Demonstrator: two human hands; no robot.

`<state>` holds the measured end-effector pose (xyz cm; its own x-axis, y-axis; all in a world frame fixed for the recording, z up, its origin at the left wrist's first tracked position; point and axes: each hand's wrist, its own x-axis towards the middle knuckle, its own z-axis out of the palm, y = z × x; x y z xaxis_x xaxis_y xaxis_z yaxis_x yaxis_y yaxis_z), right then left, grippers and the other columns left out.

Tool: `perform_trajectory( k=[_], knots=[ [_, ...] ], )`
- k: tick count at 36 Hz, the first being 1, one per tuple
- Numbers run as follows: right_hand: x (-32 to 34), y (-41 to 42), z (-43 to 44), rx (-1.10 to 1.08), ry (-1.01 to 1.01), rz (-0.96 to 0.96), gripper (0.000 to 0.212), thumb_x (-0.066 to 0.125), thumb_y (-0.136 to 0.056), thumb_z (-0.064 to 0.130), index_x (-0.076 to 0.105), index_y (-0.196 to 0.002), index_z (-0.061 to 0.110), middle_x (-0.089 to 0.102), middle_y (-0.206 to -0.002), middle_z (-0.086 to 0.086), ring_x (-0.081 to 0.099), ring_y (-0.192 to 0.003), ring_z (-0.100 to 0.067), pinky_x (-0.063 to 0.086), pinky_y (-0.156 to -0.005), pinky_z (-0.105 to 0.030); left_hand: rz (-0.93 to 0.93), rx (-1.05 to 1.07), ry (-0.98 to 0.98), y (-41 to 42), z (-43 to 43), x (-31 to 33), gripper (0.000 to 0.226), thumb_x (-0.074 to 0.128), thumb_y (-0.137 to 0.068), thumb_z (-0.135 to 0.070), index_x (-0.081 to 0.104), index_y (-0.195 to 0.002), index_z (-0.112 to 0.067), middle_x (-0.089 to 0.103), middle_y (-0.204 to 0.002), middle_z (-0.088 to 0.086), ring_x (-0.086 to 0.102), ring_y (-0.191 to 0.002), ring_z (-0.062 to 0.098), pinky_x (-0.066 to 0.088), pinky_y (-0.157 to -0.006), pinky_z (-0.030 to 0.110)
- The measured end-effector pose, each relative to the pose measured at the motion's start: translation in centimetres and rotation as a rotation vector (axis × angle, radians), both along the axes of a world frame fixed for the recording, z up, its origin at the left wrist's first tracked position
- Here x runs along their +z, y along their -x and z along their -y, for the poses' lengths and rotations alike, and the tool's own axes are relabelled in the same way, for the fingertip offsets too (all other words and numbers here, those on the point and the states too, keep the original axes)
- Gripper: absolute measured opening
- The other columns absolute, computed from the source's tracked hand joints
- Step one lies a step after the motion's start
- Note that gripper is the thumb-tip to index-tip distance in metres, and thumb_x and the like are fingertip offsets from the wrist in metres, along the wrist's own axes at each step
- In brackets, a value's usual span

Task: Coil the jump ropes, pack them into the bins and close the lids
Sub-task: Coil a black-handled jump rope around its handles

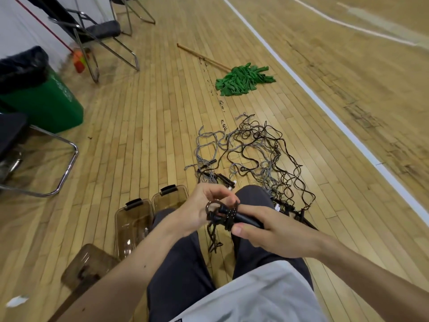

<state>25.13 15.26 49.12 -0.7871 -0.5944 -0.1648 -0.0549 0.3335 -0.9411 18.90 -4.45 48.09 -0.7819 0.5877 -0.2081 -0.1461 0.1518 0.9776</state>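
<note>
Head view: black rope (221, 216) bunched between both hands, above the lap.
Right hand (274, 232): fingers curled round the handles (247, 220) — likely anchoring the bundle while it is wound.
Left hand (199, 205): pinches a cord loop, probably to tuck it.
Bins (120, 214): open, just left of the left hand, handy for packing.
Loose ropes (253, 154): tangled on the floor (162, 112) beyond the hands — uncoiled.

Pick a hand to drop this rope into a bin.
Likely left: the left hand pinches the rope, and the open bins sit beside the left leg. The right hand would have to reach across.
</note>
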Motion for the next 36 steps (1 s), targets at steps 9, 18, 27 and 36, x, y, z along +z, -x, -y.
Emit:
perform_trajectory(
  k=[9,18,27,36],
  knots=[
    [-2.2,0.8,1.1,-0.276,0.278,0.396,0.034,0.051,-0.104,0.031,0.043,-0.111,-0.001,0.025,-0.063,0.002,0.018,-0.050,-0.012,0.017,-0.042,-0.021,-0.054,0.224,0.255,-0.7,-0.2,-1.0,0.028,0.052,-0.100,0.001,0.065,-0.079,-0.013,0.050,-0.053,-0.007,0.039,-0.049,0.013,0.032,-0.048,0.025],
    [-3.3,0.8,1.4,-0.376,0.276,0.417,0.029,0.050,-0.104,0.034,0.060,-0.109,0.007,0.029,-0.056,0.008,0.022,-0.044,-0.008,0.021,-0.040,-0.018,-0.256,0.124,0.395,-2.1,0.1,-1.4,0.022,0.051,-0.105,-0.020,0.067,-0.090,-0.023,0.055,-0.051,-0.025,0.049,-0.047,-0.004,0.035,-0.051,0.013],
    [-4.3,1.4,1.5,-0.483,0.254,0.462,0.036,0.050,-0.100,0.043,0.053,-0.087,0.010,0.027,-0.059,0.002,0.017,-0.048,-0.012,0.016,-0.041,-0.021,-0.302,0.062,0.443,-2.9,0.2,-2.0,0.025,0.044,-0.107,-0.024,0.066,-0.097,-0.029,0.066,-0.079,-0.018,0.053,-0.052,0.006,0.044,-0.053,0.032],
    [-5.6,2.2,1.7,-0.542,0.285,0.562,0.043,0.058,-0.085,0.053,0.052,-0.087,0.010,0.028,-0.060,0.002,0.017,-0.048,-0.012,0.015,-0.043,-0.022,-0.240,0.054,0.463,-2.8,1.4,-3.3,0.023,0.048,-0.105,-0.025,0.063,-0.113,-0.041,0.068,-0.082,-0.008,0.060,-0.064,0.019,0.053,-0.069,0.045]
  ],
)
